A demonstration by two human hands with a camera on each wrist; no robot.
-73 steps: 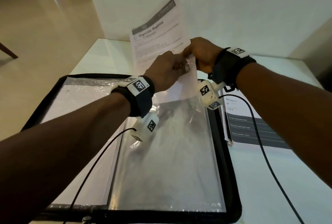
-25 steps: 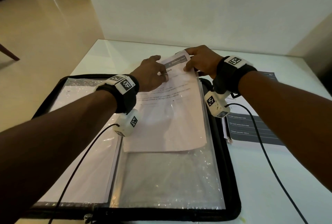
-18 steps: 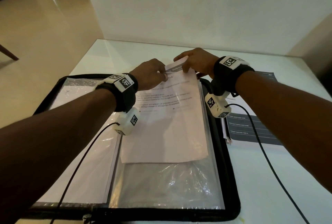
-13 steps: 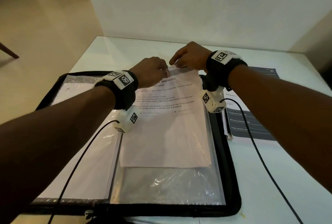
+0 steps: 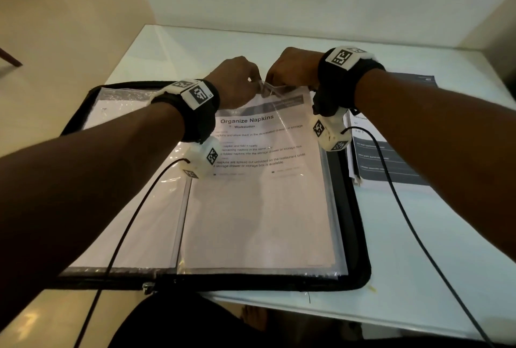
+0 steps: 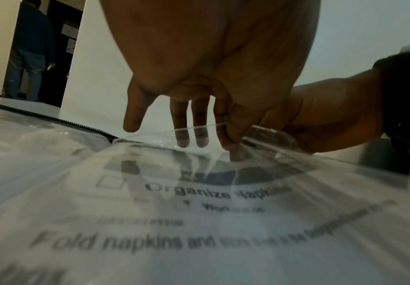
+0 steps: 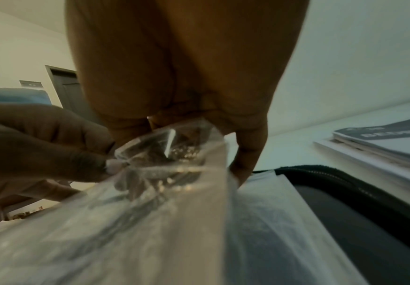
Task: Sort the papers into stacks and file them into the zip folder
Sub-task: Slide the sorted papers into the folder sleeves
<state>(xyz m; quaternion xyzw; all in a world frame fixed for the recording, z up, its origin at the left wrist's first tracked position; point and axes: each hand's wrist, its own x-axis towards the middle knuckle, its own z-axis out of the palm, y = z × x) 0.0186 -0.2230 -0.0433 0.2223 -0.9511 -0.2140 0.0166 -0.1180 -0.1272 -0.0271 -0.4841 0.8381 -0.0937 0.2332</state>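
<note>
Both hands at far edge of open zip folder (image 5: 360, 236) on tabletop (image 5: 446, 250). Left hand (image 5: 237, 79) and right hand (image 5: 293, 71) pinch clear sleeve (image 5: 268, 90) mouth, likely freeing it; napkin sheet (image 5: 259, 194) lies seated inside. Unfiled stack (image 5: 391, 157) right.

Both hands crowd the far edge of the open zip folder (image 5: 360, 236): left hand (image 5: 237, 79) and right hand (image 5: 293, 74) nearly touch, pinching the clear sleeve (image 5: 268, 90) mouth, so no gap between them. Forearms and cables (image 5: 134, 213) cross above both folder halves, blocking reach from the near side. Paper stack (image 5: 391, 163) sits just right of the folder, tight to its zip edge. Bare table (image 5: 432, 250) right of the folder's near part and the strip beyond the hands toward the wall are open.
</note>
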